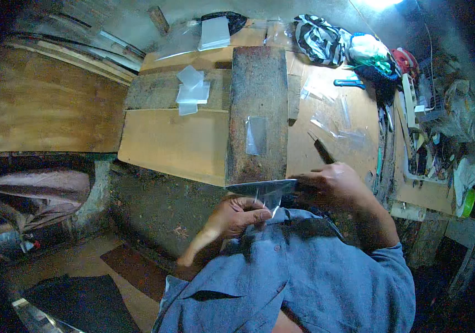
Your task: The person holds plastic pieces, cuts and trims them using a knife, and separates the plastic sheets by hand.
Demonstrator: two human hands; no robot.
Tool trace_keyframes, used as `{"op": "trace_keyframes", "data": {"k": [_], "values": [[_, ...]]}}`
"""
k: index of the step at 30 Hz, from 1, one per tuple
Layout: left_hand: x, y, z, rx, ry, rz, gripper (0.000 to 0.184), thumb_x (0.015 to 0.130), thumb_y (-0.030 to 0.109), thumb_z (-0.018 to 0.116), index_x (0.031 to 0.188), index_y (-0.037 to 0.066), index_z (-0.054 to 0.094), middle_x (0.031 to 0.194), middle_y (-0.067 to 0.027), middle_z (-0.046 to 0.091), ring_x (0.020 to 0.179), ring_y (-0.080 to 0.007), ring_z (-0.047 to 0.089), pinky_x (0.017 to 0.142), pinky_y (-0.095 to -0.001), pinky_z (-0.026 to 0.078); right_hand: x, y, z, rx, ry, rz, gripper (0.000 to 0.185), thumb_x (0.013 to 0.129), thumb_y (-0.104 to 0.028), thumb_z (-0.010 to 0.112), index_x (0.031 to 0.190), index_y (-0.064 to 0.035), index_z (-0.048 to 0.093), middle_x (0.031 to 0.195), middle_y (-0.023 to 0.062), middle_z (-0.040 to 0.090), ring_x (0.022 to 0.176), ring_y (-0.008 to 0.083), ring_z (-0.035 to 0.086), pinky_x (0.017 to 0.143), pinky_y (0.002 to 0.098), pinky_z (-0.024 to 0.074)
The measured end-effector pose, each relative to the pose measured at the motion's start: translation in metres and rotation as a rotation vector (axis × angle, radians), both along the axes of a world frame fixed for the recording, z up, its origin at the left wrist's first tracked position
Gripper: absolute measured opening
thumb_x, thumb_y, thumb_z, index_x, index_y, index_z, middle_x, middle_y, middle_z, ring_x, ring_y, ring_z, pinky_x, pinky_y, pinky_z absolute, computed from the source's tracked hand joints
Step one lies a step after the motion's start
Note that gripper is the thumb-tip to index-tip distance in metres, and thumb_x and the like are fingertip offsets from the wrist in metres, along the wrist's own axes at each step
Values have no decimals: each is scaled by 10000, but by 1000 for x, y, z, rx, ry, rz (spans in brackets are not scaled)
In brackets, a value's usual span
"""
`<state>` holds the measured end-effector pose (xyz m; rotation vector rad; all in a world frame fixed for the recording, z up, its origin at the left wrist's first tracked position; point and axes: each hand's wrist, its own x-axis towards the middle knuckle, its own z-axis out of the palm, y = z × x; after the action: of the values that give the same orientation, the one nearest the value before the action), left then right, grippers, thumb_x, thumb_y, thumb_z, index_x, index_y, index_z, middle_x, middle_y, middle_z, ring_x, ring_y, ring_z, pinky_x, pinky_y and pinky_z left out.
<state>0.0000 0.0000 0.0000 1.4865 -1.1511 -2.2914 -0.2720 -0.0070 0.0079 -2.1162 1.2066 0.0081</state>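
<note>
Close to my body, a thin flat panel [248, 186] is seen almost edge-on. My left hand [243, 216] pinches a piece of clear plastic film [272, 201] just under it, between thumb and fingers. My right hand [334, 182] is closed at the panel's right end, its fingertips in shadow. From that hand a dark-handled tool [322, 151] with two thin prongs points up and away. Whether the right fingers also grip the panel cannot be made out. On the dark board [259, 72] ahead lies a clear rectangular sheet [256, 136].
Left of the board lie stacked translucent sheets [194, 91], with a white stack [215, 32] farther back. Plastic scraps [326, 125] and a blue utility knife [349, 84] lie on the right. Bags [321, 41] stand behind, and a cluttered basket [429, 161] sits far right.
</note>
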Motion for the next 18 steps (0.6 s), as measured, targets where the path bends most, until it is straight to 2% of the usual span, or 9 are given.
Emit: {"op": "trace_keyframes", "data": {"k": [3,5,6,7,9,10,13,16,18], "values": [[2,-9,-4,-263,146,-141,163,812,185,691,832,24,681,697,-38,650,623,-103,586,576,-231,455,-13,-6,-3,-190,-16,-247,302,793,-234,666,1043,-87,584,846,111,653,732,319,626,637,384,516],[-3,-3,-7,-241,135,37,150,817,167,683,820,17,678,692,-42,649,617,-99,584,577,-229,459,-22,-9,-3,-138,-182,-674,284,777,-159,687,1040,-92,602,727,99,623,611,216,609,571,320,494],[-4,-6,-15,-240,137,98,151,822,163,677,835,13,674,701,-45,650,629,-99,590,593,-232,472,-21,-7,-26,-120,-693,-703,278,767,-129,717,1004,-37,603,769,61,641,660,147,595,626,288,489],[-7,-7,-18,-242,138,98,151,822,163,677,835,13,674,701,-45,650,629,-99,590,593,-232,472,-15,-3,-23,-122,-692,-703,278,767,-129,717,1004,-37,603,769,61,641,660,147,595,626,288,489],[-16,-7,-24,-249,190,296,157,828,163,670,862,10,670,719,-48,653,654,-99,596,611,-238,479,8,4,-14,456,-900,-700,317,737,-119,755,986,-5,596,847,40,647,750,120,585,694,277,486],[-18,-13,-38,-298,147,186,161,832,162,668,888,11,667,754,-49,657,681,-97,599,623,-242,482,23,8,-10,481,-945,-680,326,720,-108,767,978,-5,596,859,38,643,775,122,586,708,275,484],[-35,-9,-16,-482,12,356,163,837,160,663,902,12,661,775,-52,659,696,-96,598,632,-243,483,53,11,-15,530,-994,-641,287,716,-31,745,960,-7,596,887,37,639,815,121,585,740,274,480],[-15,-14,-26,-637,19,248,152,832,151,667,900,15,656,786,-58,660,675,-93,594,631,-239,480,53,6,-12,624,-1019,-602,242,696,69,675,900,-18,578,840,22,622,780,113,577,721,263,479],[-12,-15,-22,-463,84,341,141,830,146,668,889,19,653,774,-57,659,662,-91,590,625,-239,476,46,5,-20,560,-1019,-642,241,692,58,687,881,-27,564,788,-2,581,734,86,544,664,240,447]]}}
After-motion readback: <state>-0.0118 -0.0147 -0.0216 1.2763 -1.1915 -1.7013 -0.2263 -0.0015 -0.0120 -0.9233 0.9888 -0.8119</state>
